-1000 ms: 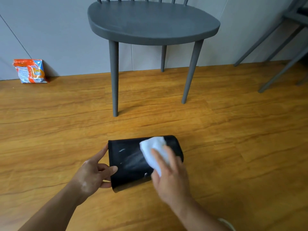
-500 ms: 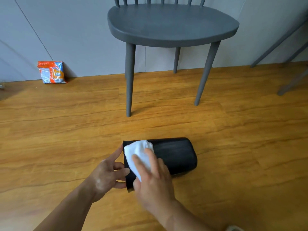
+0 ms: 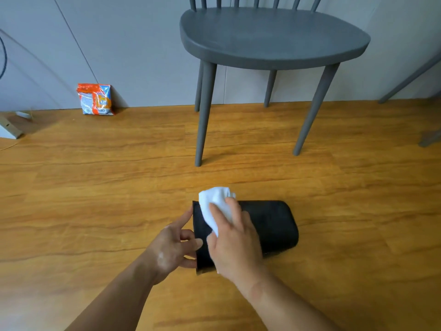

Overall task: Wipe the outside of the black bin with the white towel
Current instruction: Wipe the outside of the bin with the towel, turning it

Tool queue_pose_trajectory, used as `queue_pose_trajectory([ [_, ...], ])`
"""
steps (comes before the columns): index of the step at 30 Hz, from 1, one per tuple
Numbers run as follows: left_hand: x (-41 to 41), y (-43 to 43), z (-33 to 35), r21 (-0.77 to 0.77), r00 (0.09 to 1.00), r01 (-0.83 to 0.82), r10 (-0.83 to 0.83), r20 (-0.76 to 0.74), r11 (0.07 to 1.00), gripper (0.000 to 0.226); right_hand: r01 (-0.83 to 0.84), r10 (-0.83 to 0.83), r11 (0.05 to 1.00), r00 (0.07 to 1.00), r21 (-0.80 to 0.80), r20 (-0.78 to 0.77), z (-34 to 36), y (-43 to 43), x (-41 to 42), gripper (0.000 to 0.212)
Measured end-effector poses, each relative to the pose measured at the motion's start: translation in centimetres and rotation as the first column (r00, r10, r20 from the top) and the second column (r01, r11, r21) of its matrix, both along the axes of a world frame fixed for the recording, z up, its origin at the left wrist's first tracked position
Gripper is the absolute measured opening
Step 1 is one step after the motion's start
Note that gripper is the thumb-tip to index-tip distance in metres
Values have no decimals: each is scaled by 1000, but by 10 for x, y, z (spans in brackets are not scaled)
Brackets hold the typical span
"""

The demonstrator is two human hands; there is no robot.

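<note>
Bin (image 3: pixel 274 225) lies on its side on the floor (image 3: pixel 119 199). My left grip (image 3: pixel 171 252) curls round its rim end. My right grip (image 3: pixel 235 242), fingers flat, presses the towel (image 3: pixel 214 201) on top near that rim. Risks: the round bin may roll under my push, and the unpinched towel may slip off the far edge.

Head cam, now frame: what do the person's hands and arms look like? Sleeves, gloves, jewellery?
Both bare: left hand and right hand show no gloves, rings or watch. The left forearm and right forearm are uncovered to the frame's bottom edge, no sleeve in view. A shiny patch sits on the back of the left hand.
</note>
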State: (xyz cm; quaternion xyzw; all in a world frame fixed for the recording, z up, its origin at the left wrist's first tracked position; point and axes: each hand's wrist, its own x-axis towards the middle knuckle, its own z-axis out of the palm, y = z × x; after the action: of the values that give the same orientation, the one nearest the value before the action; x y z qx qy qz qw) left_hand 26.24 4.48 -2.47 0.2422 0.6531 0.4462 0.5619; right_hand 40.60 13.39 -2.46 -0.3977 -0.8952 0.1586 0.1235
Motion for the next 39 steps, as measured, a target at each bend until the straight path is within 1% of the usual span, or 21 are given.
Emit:
queue_pose_trajectory([
  [2, 0, 2, 1, 25, 999, 33, -32, -24, 999, 65, -67, 67, 997, 998, -28, -1, -3, -23, -2, 70],
  [4, 1, -1, 0, 35, 999, 53, -53, 5, 998, 60, -89, 90, 995, 996, -50, 14, -7, -34, 9, 71],
  [7, 1, -5, -5, 32, 997, 41, -43, 59, 999, 66, -116, 116, 993, 993, -3, 15, -7, -34, 27, 68],
  [9, 5, -5, -11, 31, 997, 25, -28, 79, 999, 68, -101, 101, 995, 995, 3, 18, -8, -31, 28, 67],
  [11, 9, -6, -15, 29, 996, 6, -8, 93, 1000, 72, -78, 78, 997, 997, -8, 26, -8, -25, 20, 66],
  [13, 11, -8, -17, 23, 995, -18, 15, 97, 1000, 81, -34, 34, 999, 999, -6, 21, -4, -10, 4, 62],
  [16, 13, -9, -16, 27, 994, -64, 61, 87, 998, 88, 44, -41, 997, 998, -62, 46, 3, 19, -17, 55],
  [18, 13, -7, -14, 34, 994, -71, 68, 85, 997, 88, 35, -35, 998, 999, -45, 14, 3, 17, -14, 58],
  [20, 12, -6, -13, 38, 994, -69, 66, 86, 997, 87, -25, 25, 999, 1000, -33, 1, -1, -4, 2, 63],
  [22, 9, -5, -14, 44, 995, -55, 51, 87, 997, 85, -73, 73, 996, 997, -55, -14, -5, -28, 24, 71],
  [24, 6, -5, -16, 48, 994, -29, 24, 107, 998, 83, -85, 84, 994, 996, -68, -13, -9, -41, 39, 76],
  [26, 7, -6, -17, 52, 992, -11, 5, 122, 999, 79, -87, 87, 995, 996, -52, -2, -10, -41, 44, 77],
  [29, 10, -7, -19, 26, 992, -2, -2, 123, 1000, 77, -61, 62, 998, 998, -27, 28, -9, -33, 34, 71],
  [32, 12, -9, -19, 16, 993, 3, -5, 116, 1000, 87, 12, -11, 999, 999, -37, 31, -4, -10, 8, 63],
  [35, 15, -8, -17, 32, 997, -23, 21, 73, 999, 86, 83, -79, 994, 996, -73, 51, 0, 16, -15, 52],
  [37, 16, -8, -16, 42, 998, -43, 42, 46, 998, 85, 92, -91, 994, 995, -51, 38, -2, 16, -16, 52],
  [39, 19, -10, -18, 41, 998, -53, 51, 48, 998, 84, 60, -60, 998, 998, -23, 14, -6, 2, -6, 56],
])
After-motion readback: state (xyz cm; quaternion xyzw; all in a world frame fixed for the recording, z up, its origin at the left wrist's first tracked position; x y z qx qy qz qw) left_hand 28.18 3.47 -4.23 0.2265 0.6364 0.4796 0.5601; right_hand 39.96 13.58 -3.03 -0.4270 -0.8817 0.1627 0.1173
